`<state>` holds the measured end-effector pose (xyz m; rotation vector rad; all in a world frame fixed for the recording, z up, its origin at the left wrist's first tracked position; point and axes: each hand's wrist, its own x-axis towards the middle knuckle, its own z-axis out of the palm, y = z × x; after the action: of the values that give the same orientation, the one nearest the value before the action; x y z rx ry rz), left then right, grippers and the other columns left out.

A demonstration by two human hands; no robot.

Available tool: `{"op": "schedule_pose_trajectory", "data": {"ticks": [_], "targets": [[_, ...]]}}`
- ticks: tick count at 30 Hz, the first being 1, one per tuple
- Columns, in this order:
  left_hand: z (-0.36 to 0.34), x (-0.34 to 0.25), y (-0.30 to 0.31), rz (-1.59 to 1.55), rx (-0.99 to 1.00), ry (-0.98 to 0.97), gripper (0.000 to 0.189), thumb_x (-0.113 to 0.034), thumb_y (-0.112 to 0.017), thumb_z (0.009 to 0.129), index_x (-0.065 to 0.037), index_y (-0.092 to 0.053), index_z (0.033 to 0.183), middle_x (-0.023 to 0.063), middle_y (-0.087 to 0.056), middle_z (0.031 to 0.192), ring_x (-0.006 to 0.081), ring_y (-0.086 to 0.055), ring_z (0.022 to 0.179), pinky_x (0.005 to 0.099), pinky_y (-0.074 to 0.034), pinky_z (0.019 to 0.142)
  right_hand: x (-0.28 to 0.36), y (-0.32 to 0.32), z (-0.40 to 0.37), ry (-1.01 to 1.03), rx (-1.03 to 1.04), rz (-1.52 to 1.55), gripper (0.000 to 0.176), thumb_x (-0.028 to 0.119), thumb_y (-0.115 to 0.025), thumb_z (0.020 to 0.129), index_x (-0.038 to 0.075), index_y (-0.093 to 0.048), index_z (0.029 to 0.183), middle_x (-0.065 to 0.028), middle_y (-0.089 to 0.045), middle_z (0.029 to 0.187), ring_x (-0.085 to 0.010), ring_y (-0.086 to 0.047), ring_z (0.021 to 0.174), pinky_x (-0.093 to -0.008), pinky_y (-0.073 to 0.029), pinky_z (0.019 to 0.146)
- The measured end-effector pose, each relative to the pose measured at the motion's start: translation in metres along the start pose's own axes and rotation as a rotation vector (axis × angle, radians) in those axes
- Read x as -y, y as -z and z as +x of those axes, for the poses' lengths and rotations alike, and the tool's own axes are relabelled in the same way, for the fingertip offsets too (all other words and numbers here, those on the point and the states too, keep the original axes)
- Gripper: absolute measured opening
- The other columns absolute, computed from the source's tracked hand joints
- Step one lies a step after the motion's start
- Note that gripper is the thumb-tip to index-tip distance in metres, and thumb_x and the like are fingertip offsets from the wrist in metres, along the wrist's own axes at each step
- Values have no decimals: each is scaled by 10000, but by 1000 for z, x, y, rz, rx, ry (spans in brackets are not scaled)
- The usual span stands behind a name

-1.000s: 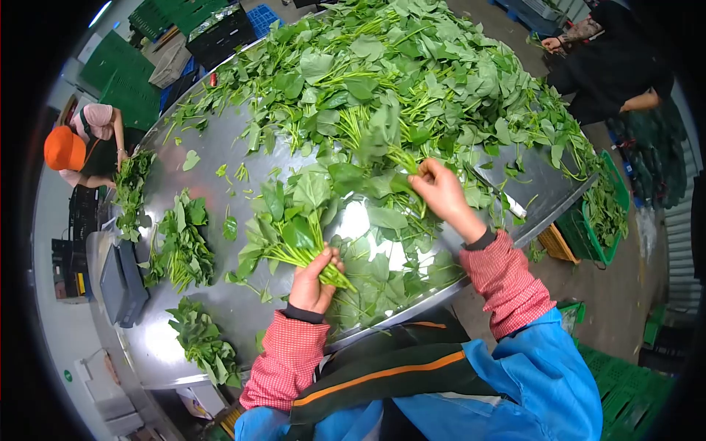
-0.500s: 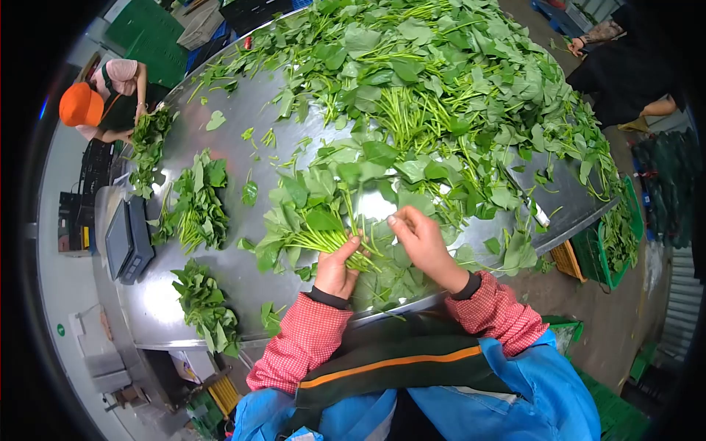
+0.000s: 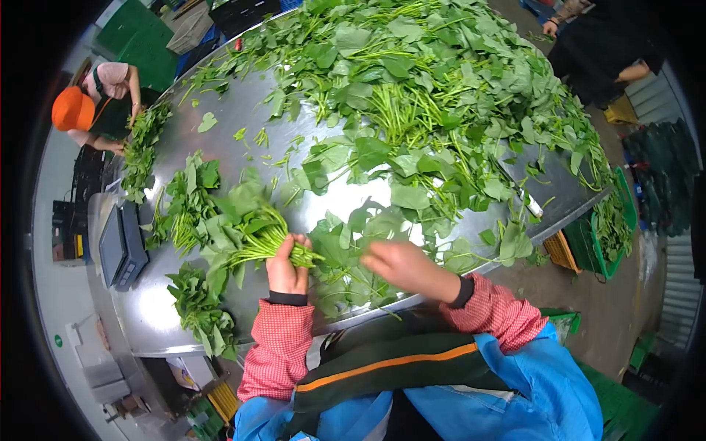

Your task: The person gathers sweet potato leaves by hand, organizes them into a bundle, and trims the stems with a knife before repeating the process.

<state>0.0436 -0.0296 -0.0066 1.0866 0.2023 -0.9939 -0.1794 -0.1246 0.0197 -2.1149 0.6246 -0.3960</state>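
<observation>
The table [image 3: 243, 133] is of metal, smooth and shiny, with bright reflections. The sleeves [image 3: 278, 345] are of red checked cloth, matt and wrinkled. The blue garment [image 3: 526, 378] looks like smooth cloth. The green crate [image 3: 607, 266] is of plastic. The leaves [image 3: 351, 38] have a mostly matt surface.

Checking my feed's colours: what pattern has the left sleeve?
Left sleeve: red and white check, best in head view.
</observation>
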Motion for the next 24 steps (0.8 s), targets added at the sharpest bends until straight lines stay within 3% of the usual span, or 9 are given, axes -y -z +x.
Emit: {"op": "schedule_pose_trajectory", "data": {"ticks": [2, 4, 8, 12, 14, 15, 19, 22, 24], "targets": [[-1, 3, 11, 156, 177, 137, 46, -13, -554, 885, -10, -531, 925, 85, -573, 820, 207, -583, 761, 357, -517, 735, -10, 6, -9, -94, -17, -45, 224, 250, -583, 872, 29, -595, 835, -184, -599, 702, -382, -594, 658, -457, -469, 586], [2, 20, 18, 81, 110, 263, 129, -2, -575, 873, -12, -518, 989, 79, -565, 797, 201, -564, 721, 352, -509, 691, -26, 18, -19, -177, -24, -89, 212, 254, -581, 867, 45, -616, 850, -182, -608, 695, -390, -599, 677, -466, -476, 599], [1, 35, 15, 83, 110, 356, 135, -19, -594, 872, -4, -544, 996, 74, -574, 810, 183, -557, 709, 339, -504, 682, -73, 73, -12, -394, -486, -296, 198, 253, -597, 838, 64, -657, 843, -162, -637, 749, -360, -617, 683, -457, -489, 611], [6, 29, 9, 48, 240, 535, 165, -45, -604, 876, 3, -563, 1028, 65, -582, 820, 162, -553, 711, 313, -499, 681, -112, 79, 16, -304, -471, -524, 210, 258, -625, 812, 49, -644, 801, -146, -631, 784, -333, -619, 722, -433, -494, 621], [-1, 22, -2, 51, 269, 512, 188, -70, -601, 886, -6, -563, 1058, 51, -574, 827, 146, -545, 723, 296, -490, 688, -117, 76, 23, -274, -286, -714, 230, 269, -648, 797, 40, -641, 785, -141, -621, 792, -325, -616, 740, -421, -494, 629], [-5, 18, -11, 38, 277, 489, 191, -78, -597, 891, -15, -563, 1068, 45, -571, 831, 141, -543, 725, 296, -488, 695, -118, 77, 24, -247, -368, -681, 229, 261, -671, 770, 34, -650, 784, -135, -612, 802, -305, -614, 766, -394, -502, 657], [-6, 18, -33, 86, 325, 272, 183, -76, -598, 899, -21, -558, 1069, 49, -586, 898, 125, -561, 756, 282, -493, 713, -96, 116, 28, -373, -346, 223, 178, 213, -656, 768, 41, -659, 815, -114, -616, 840, -251, -606, 804, -358, -490, 695], [-9, 17, -61, 56, 336, 195, 172, -49, -613, 883, -16, -557, 1042, 87, -614, 949, 137, -570, 764, 285, -498, 715, -102, 106, 21, 123, -697, -398, 199, 236, -651, 789, 43, -648, 838, -121, -614, 818, -273, -601, 773, -371, -479, 680], [-17, 15, -78, 36, 328, 150, 180, -22, -624, 865, -19, -547, 1027, 102, -620, 931, 152, -569, 755, 300, -499, 704, -84, 112, 27, -175, -488, -345, 250, 299, -643, 803, 52, -621, 834, -138, -615, 782, -323, -600, 724, -408, -483, 651]]}}
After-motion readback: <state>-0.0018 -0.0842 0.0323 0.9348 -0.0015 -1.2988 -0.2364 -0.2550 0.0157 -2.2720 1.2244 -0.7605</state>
